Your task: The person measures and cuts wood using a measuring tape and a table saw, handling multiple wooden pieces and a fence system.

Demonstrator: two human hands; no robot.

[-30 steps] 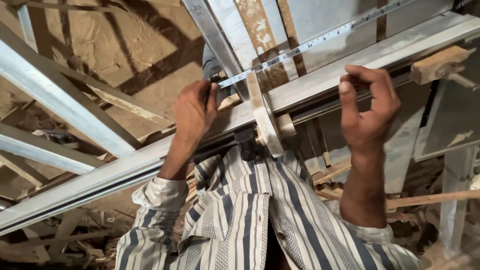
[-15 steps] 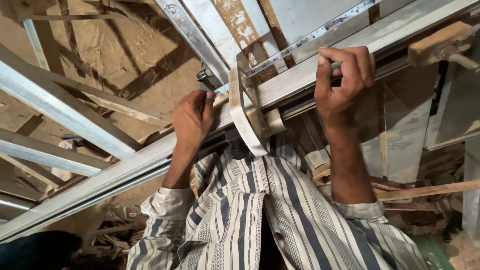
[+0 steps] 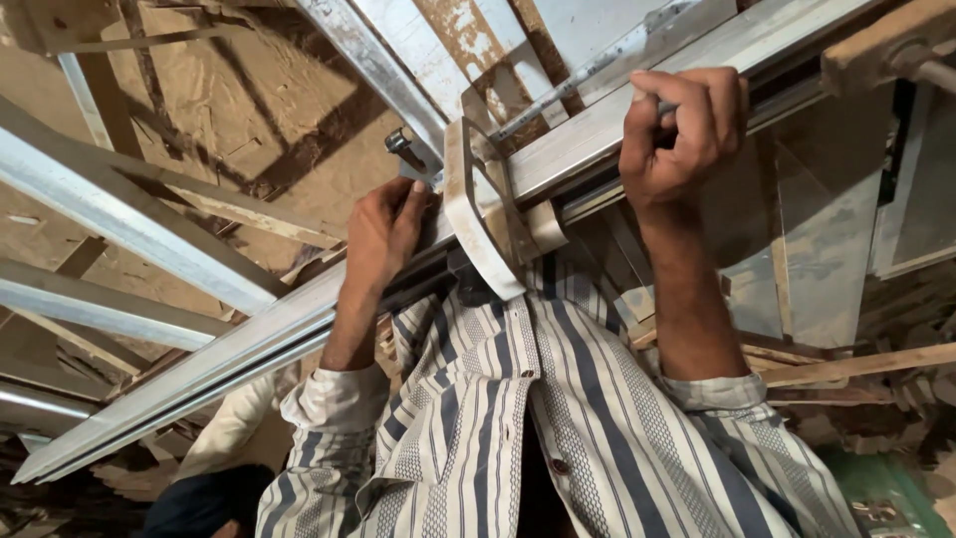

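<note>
Long aluminium profile [image 3: 299,319] runs diagonally, low left to upper right, across the view. Left hand [image 3: 383,229] lies on it at centre, fingers pressed to its top edge, not wrapped. Right hand [image 3: 682,125] is clenched around the profile further right. Steel ruler [image 3: 588,75] lies along it between the hands. Pale curved strip [image 3: 473,219] loops over the profile, blocking the middle. More metal bars [image 3: 129,214] lie left. Striped shirt [image 3: 558,418] hides everything below. Profile's far end is cut off.
</note>
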